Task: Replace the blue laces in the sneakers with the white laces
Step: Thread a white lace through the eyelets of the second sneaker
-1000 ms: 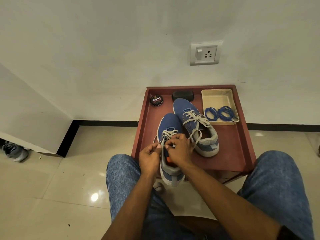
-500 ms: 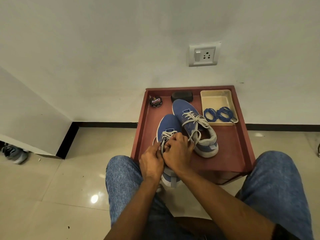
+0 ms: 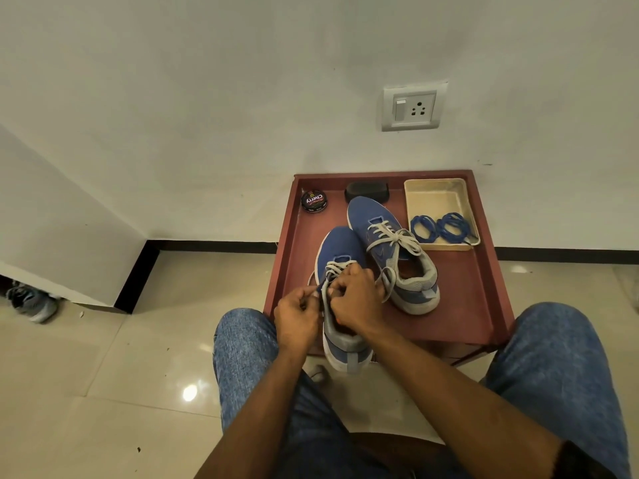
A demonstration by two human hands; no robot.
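Now both our left hand (image 3: 298,318) and right hand (image 3: 353,299) pinch the white lace (image 3: 334,267) over the near blue sneaker (image 3: 340,299). Its long axis runs away from us, heel overhanging the table's near edge.

sneakers (image 3: 390,250): blue, grey heels, white soles
laces in sneakers (image 3: 392,236): white
coiled laces (image 3: 439,227): blue
tray (image 3: 434,191): cream
worktop (image 3: 460,305): reddish brown
polish tin (image 3: 314,201): black, red lettering
jeans (image 3: 553,368): mottled blue

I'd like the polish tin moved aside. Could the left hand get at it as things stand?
Probably not at once: the left hand is pinching a lace at the near sneaker. Once it lets go, the way to the tin along the table's left side looks free.
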